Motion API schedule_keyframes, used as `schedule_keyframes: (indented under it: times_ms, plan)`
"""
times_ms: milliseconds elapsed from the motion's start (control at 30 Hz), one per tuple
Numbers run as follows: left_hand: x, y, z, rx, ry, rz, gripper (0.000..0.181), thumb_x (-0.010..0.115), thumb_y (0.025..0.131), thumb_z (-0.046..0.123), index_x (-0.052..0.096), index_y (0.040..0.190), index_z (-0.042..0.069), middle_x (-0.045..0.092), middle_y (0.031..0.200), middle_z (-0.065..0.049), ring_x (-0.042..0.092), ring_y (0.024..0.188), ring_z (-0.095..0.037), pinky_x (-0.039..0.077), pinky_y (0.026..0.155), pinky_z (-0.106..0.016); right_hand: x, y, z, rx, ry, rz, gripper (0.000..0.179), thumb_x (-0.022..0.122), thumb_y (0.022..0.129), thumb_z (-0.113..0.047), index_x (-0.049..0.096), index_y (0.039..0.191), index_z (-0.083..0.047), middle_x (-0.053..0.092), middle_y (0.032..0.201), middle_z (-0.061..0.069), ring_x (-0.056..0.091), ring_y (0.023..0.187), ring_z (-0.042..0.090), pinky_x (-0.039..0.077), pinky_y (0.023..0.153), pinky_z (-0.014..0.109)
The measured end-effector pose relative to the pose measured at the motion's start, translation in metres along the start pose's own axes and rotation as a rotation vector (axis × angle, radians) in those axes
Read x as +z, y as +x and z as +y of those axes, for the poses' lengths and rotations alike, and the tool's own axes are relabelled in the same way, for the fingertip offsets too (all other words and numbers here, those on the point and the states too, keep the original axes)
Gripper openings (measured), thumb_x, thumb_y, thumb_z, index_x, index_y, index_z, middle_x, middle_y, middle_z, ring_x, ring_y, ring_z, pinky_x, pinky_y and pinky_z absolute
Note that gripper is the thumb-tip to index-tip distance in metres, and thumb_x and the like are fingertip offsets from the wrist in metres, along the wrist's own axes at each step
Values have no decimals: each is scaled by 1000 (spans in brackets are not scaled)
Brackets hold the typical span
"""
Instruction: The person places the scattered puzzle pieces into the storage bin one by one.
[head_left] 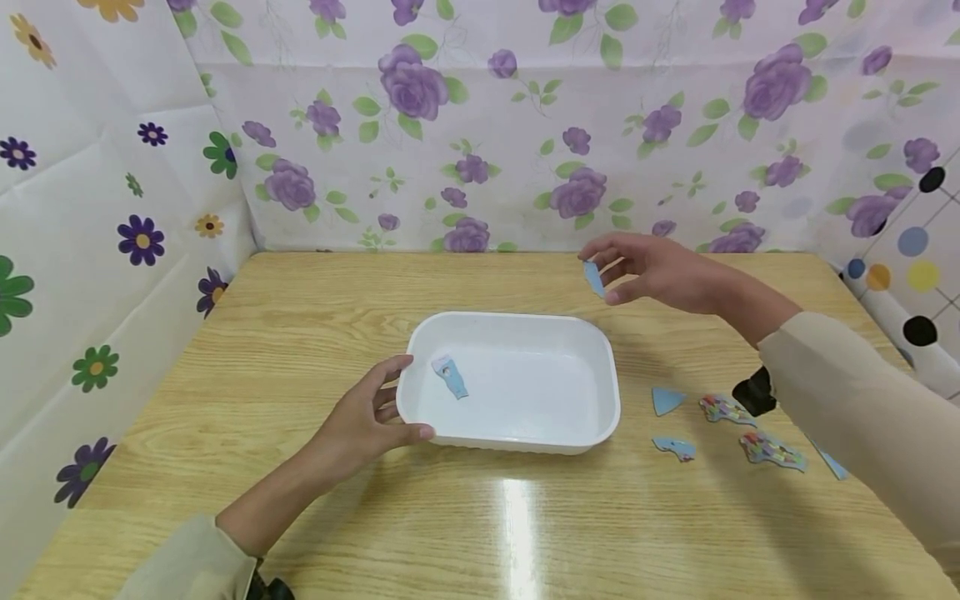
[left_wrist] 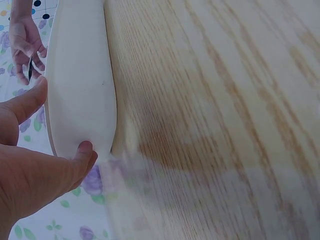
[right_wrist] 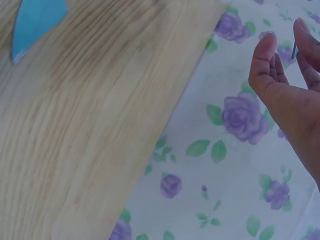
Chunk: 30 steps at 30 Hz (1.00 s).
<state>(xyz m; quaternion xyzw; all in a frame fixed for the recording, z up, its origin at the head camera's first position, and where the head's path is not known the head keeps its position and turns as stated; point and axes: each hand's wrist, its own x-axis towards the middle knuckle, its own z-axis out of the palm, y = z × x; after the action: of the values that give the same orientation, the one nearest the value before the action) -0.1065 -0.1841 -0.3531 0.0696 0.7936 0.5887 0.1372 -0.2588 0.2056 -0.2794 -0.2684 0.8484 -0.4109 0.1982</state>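
Note:
A white plastic tub stands mid-table with one light blue puzzle piece lying inside, near its left end. My left hand holds the tub's front left corner, the thumb against the outer front wall and the fingers along the left side; the left wrist view shows the thumb on that wall. Beyond the tub's back right corner, my right hand is raised over the table and pinches another light blue puzzle piece. In the right wrist view, that piece appears only as a thin edge.
To the right of the tub lie a blue triangular piece, a blue patterned piece and two multicoloured pieces. A blue strip is partly under the right sleeve. Flowered sheets hang behind the wooden table.

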Motion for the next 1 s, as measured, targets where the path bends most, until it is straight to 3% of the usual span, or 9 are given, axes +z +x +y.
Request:
schedule_keyframes:
  times_ms: [300, 700, 1000]
  plan:
    - [1, -1, -1, -3, 3, -3, 95, 83, 76, 15, 25, 151, 11, 34, 148, -15, 47, 128, -36, 51, 94, -30, 19, 26, -13, -32, 114, -78, 53, 67, 90, -6, 46, 138, -12, 45, 136, 13, 50, 120, 30, 52, 92, 43]
    - [0, 1, 0, 0, 10, -7, 96, 83, 76, 15, 23, 151, 9, 34, 148, -16, 46, 129, -36, 51, 95, -31, 47, 47, -27, -63, 221, -172, 53, 67, 86, 4, 48, 134, -4, 48, 132, 18, 54, 113, 32, 52, 90, 40]
    - [0, 1, 0, 0, 2, -9, 96, 83, 76, 15, 24, 151, 9, 34, 148, -16, 47, 128, -36, 51, 95, -31, 63, 57, -34, -54, 202, -210, 53, 66, 84, 10, 49, 132, -4, 50, 129, 24, 55, 112, 33, 54, 90, 40]
